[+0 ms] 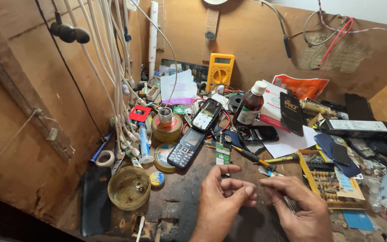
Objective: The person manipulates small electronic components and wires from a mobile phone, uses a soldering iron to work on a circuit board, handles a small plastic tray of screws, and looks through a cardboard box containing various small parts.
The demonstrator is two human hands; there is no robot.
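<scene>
Left hand (220,204) and right hand (298,208) low over worn bench (180,201), fingertips meeting — pinching something tiny, unclear what

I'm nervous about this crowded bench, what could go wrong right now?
The tiny part pinched between the left hand and right hand could drop and vanish among the clutter. An elbow might also knock the brown bottle onto the opened phones.

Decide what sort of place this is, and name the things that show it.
Probably a phone repair bench: a yellow multimeter, opened phones and a bare circuit board lie on a cluttered wooden table.
</scene>
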